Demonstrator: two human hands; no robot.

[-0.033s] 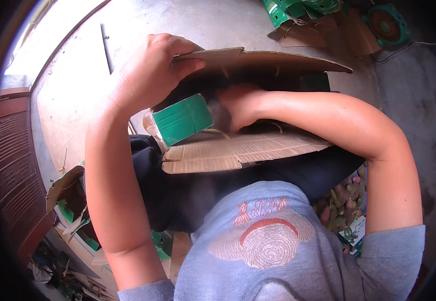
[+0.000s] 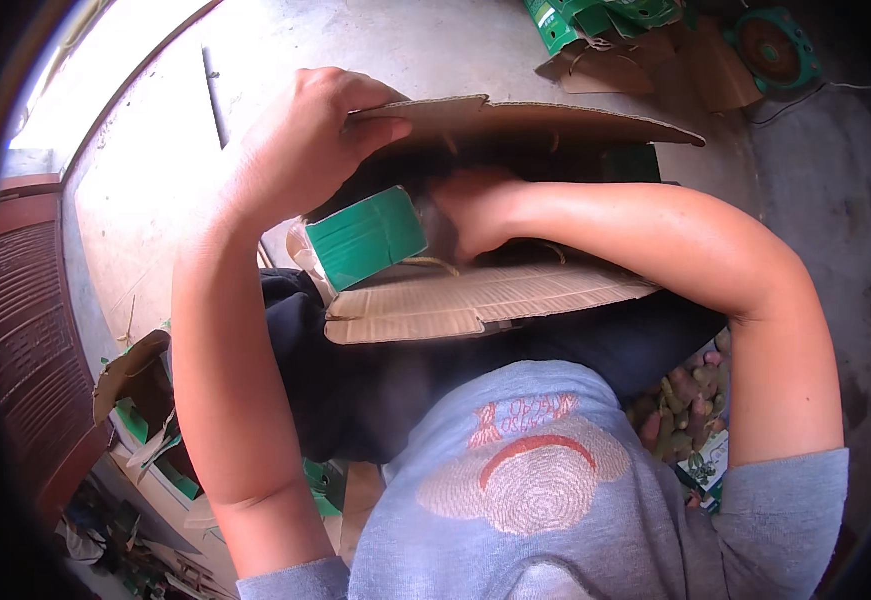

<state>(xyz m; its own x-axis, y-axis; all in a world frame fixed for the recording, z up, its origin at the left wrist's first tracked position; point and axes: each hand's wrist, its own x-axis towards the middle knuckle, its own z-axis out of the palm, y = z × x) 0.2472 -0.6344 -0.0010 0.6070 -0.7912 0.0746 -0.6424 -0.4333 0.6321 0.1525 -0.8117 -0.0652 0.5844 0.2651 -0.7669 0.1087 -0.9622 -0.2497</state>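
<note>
A brown cardboard box (image 2: 500, 300) with green end flaps lies open across my lap, its mouth facing up. At its upper left, my left hand (image 2: 330, 115) pinches the rim of the far wall between thumb and fingers. A green end flap (image 2: 367, 240) sticks out on the left, below that hand. My right hand (image 2: 480, 210) reaches down into the box from the right. Its fingers are lost in the shadow inside, so what they touch is hidden. Short loops of yellowish cord (image 2: 433, 264) show along the inner near wall.
Several reddish-green fruits or tubers (image 2: 690, 400) lie on the floor beside my right side. Green cardboard pieces (image 2: 605, 25) and a round green fan-like device (image 2: 770, 50) stand at the far right. At the left are an opened carton (image 2: 135, 375) and a dark red slatted panel (image 2: 30, 330).
</note>
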